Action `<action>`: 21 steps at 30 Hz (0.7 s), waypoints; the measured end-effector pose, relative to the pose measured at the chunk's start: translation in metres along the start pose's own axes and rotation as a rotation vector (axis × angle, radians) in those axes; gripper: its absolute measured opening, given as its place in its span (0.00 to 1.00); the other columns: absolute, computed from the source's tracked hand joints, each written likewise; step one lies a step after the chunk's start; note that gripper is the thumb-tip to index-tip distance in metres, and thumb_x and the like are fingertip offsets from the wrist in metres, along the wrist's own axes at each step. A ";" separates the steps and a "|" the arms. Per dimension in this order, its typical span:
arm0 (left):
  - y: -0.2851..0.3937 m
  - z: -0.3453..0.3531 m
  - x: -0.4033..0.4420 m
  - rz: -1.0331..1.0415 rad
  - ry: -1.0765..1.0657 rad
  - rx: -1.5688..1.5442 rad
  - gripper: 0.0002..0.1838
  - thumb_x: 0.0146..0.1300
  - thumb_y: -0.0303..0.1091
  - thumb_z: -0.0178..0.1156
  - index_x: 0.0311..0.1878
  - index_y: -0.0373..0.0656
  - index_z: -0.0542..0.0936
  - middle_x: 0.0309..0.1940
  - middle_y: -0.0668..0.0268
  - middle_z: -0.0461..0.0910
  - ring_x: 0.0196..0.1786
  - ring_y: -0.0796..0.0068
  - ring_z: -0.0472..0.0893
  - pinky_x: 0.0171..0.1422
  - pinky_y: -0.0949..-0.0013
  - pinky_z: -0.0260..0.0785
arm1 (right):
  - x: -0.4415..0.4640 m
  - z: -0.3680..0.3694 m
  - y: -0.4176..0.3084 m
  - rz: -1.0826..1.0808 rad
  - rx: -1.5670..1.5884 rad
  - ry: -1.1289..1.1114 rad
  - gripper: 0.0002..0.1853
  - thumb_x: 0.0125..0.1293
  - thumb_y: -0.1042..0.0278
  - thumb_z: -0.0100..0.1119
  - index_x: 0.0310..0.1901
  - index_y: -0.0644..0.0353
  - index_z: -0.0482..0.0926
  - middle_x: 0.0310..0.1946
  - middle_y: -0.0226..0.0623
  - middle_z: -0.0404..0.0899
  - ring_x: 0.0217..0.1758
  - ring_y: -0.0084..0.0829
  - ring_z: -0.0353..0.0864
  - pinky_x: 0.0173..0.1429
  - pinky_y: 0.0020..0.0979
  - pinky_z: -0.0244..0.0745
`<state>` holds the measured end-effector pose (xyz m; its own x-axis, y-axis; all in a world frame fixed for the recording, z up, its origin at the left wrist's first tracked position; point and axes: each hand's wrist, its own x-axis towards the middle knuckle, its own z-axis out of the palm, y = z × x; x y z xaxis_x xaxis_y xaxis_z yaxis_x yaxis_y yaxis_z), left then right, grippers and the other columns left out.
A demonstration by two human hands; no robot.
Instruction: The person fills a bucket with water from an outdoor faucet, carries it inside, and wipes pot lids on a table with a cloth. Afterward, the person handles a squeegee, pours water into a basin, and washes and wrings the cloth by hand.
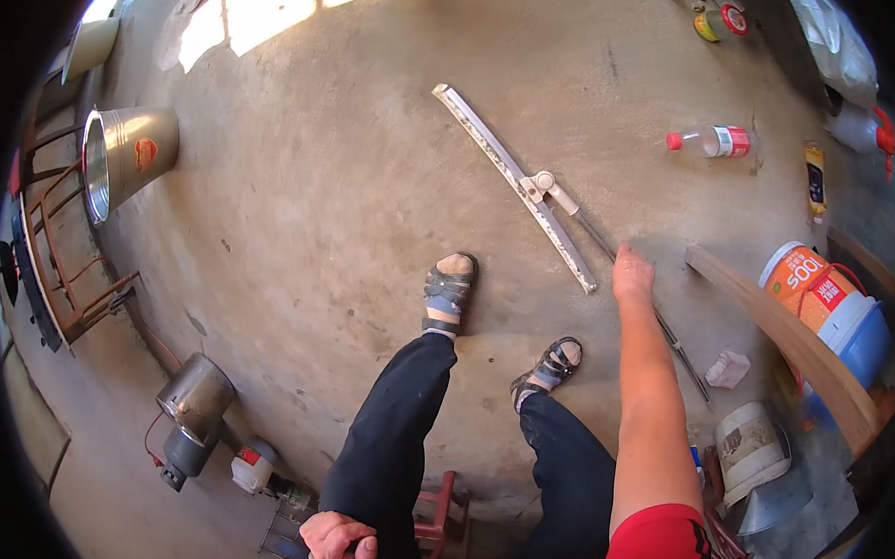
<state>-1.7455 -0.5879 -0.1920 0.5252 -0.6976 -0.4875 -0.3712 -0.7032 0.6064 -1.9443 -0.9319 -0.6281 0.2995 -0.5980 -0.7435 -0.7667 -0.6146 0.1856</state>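
A long pale squeegee-like head [516,188] lies slantwise on the concrete floor, joined by a light swivel joint to a thin dark pole [679,352]. My right hand [632,275] is closed around the pole, a little below the joint, with the arm stretched forward. Near the bottom edge, over my left thigh, my left hand [336,542] has its fingers curled in; whether it holds anything is hidden. The pole's far end reaches the floor near a whitish block [727,370].
A metal bucket [148,155] lies at the left. Behind my legs is a red stool [444,519]. On the right are a plastic bottle [718,141], a wooden beam [785,334], an orange-labelled bucket [807,280] and a dirty white bucket [750,448]. A gas canister [195,398] sits lower left.
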 end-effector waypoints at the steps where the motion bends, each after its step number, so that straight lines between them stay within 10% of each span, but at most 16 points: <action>1: 0.000 0.001 0.001 -0.010 0.004 0.003 0.06 0.51 0.33 0.56 0.23 0.43 0.74 0.16 0.67 0.73 0.17 0.70 0.72 0.22 0.71 0.62 | -0.001 -0.003 -0.002 -0.047 -0.042 -0.005 0.09 0.62 0.68 0.44 0.43 0.56 0.69 0.40 0.40 0.76 0.48 0.37 0.75 0.48 0.36 0.73; 8: 0.000 0.009 -0.004 0.020 0.026 0.019 0.05 0.50 0.30 0.56 0.22 0.43 0.73 0.16 0.67 0.72 0.17 0.68 0.72 0.22 0.70 0.62 | -0.037 -0.016 -0.003 -0.347 0.182 0.145 0.18 0.53 0.67 0.57 0.44 0.59 0.64 0.37 0.46 0.75 0.43 0.48 0.75 0.45 0.42 0.73; 17: 0.026 0.005 -0.017 -0.064 0.030 0.068 0.05 0.52 0.31 0.59 0.24 0.43 0.75 0.18 0.65 0.73 0.20 0.64 0.74 0.25 0.68 0.67 | -0.173 -0.178 -0.042 -0.372 0.525 0.003 0.15 0.59 0.58 0.49 0.40 0.59 0.61 0.29 0.56 0.76 0.35 0.56 0.75 0.41 0.50 0.70; 21: 0.030 0.008 -0.002 -0.409 0.093 -0.292 0.25 0.52 0.43 0.64 0.50 0.38 0.72 0.36 0.58 0.77 0.37 0.71 0.78 0.41 0.68 0.71 | -0.276 -0.275 -0.050 -0.473 0.602 0.009 0.15 0.62 0.56 0.48 0.36 0.60 0.63 0.27 0.57 0.75 0.34 0.59 0.74 0.40 0.52 0.68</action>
<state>-1.7635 -0.6089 -0.1777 0.6540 -0.3490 -0.6712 0.1011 -0.8389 0.5348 -1.8325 -0.8774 -0.2559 0.6754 -0.3466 -0.6510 -0.7321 -0.4216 -0.5350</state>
